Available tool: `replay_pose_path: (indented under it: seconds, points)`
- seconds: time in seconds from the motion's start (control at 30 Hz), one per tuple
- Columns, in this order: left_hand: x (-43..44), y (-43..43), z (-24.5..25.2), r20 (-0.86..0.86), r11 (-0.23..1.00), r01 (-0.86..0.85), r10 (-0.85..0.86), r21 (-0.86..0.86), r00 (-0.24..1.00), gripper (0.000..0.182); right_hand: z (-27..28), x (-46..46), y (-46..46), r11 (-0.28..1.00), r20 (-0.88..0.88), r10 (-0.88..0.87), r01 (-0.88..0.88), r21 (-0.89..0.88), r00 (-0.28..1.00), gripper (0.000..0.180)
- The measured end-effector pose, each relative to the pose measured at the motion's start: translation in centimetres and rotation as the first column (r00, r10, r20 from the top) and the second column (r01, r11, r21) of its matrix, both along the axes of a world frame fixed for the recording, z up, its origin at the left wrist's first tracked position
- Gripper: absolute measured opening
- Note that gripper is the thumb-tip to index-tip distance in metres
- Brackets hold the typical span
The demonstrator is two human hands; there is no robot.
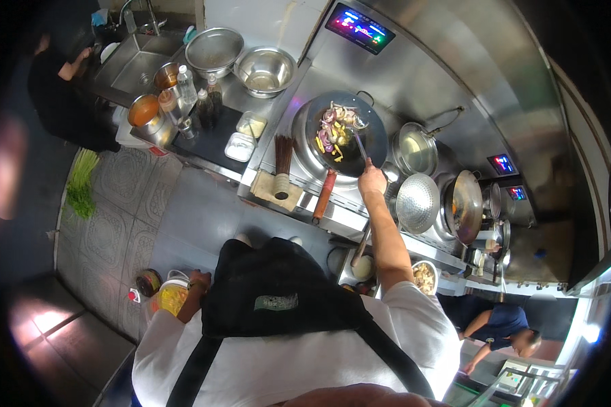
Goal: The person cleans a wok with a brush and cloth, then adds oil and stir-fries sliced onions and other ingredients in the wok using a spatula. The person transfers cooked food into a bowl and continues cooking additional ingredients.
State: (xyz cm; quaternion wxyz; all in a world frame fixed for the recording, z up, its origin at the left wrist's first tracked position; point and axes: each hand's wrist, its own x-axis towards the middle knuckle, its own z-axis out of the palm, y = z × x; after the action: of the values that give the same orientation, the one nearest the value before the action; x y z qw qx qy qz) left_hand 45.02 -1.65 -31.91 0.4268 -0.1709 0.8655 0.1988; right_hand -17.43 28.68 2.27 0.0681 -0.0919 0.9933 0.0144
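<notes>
My right hand (372, 180) is closed around the handle of a metal ladle (359, 144), whose bowl rests among the food in a dark wok (374, 109). Sliced purple onion (328, 136) and yellow strips lie in that wok. Its wooden handle (325, 197) points toward me, and no hand touches it. Low at my left side is my left hand (199, 279), beside a tub of yellow food (173, 296); its fingers are too small and dark to read.
Left of the stove stand steel bowls (215, 48), squeeze bottles and a pot of orange sauce (143, 110). A bamboo brush (282, 168) lies at the stove's edge. Rightward are a perforated strainer (417, 203) and a second wok (463, 206). Other people stand at far left and lower right.
</notes>
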Motion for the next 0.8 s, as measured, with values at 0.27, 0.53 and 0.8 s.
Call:
replay_pose_path:
  seconds: [0.27,0.53,0.8]
  points:
    - [1.2,-0.7,-1.7,0.095,0.998,0.065,-0.062,-0.026,0.994,0.051,8.8,0.2,7.0,0.958,0.048,0.192,-0.198,0.208,0.980,0.029]
    - [-12.7,-4.9,11.0,-0.535,0.595,-0.754,0.748,0.279,0.393,0.055,5.1,-2.5,0.4,0.996,-0.065,0.069,-0.065,0.064,0.995,0.029]
    - [-27.1,-0.8,53.3,-0.144,0.115,0.183,0.977,0.976,0.155,0.023,4.7,-1.6,-1.0,0.989,-0.068,0.096,-0.088,0.119,0.993,0.039]
